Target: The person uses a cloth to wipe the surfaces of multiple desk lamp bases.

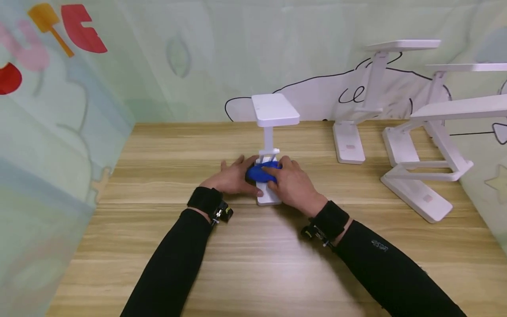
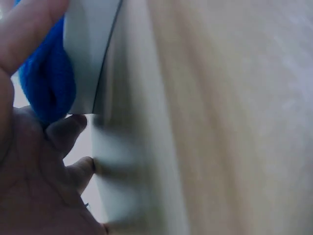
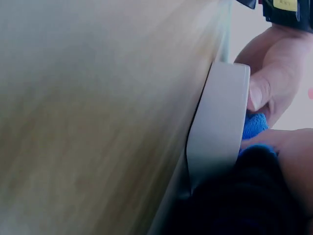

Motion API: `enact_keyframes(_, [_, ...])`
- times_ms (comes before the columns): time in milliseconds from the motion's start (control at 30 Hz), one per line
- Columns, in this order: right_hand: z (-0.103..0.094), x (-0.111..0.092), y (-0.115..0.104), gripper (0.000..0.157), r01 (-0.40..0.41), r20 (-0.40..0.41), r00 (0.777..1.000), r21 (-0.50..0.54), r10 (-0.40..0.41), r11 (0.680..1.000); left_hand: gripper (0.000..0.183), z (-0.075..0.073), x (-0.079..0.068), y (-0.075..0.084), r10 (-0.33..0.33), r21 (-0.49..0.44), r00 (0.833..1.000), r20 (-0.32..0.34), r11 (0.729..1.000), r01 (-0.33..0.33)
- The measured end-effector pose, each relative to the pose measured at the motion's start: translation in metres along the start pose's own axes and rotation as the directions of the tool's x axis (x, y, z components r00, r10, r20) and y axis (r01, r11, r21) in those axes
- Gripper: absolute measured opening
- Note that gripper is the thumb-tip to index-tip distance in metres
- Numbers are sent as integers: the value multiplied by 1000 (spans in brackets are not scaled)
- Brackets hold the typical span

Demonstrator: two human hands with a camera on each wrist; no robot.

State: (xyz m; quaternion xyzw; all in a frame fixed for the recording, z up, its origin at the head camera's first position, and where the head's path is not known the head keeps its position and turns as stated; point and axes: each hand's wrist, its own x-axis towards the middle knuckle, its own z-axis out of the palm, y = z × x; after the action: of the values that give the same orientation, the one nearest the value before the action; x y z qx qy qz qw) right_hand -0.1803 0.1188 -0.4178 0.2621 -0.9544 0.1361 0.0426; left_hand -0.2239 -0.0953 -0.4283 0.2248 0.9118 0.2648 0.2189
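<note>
Left hand (image 1: 237, 178) left of white lamp (image 1: 268, 138), fingers spread, thumb on lamp's base (image 1: 269, 199); right hand (image 1: 295, 184) pinches blue cloth (image 1: 256, 174) atop base

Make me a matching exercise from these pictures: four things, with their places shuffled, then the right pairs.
1. Blue fluffy cloth
2. Three white folding lamps
3. Light-brown wood-grain table
4. Black fabric sleeves

A. Beneath every lamp
B. Reaching in from the bottom of the head view, up to the black wrist straps
C. On the white rectangular base of the flat-headed lamp, between the left hand and the right hand
D. Grouped at the right side of the head view

Pairs: 1-C; 2-D; 3-A; 4-B
</note>
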Motion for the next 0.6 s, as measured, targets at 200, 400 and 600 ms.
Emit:
enact_keyframes(200, [-16,-6,10,32,-96,-88,992,-84,89,992,115,-1,-1,1,-32,12,999,-1,999,32])
enact_keyframes(400, [-23,-2,-8,31,-68,-198,980,-164,35,984,116,-3,-4,-1,-46,8,999,-5,999,46])
enact_keyframes(600, [0,5,-17,39,6,-62,998,-82,-11,997,116,-3,-2,-1,-21,18,1000,4,1000,21])
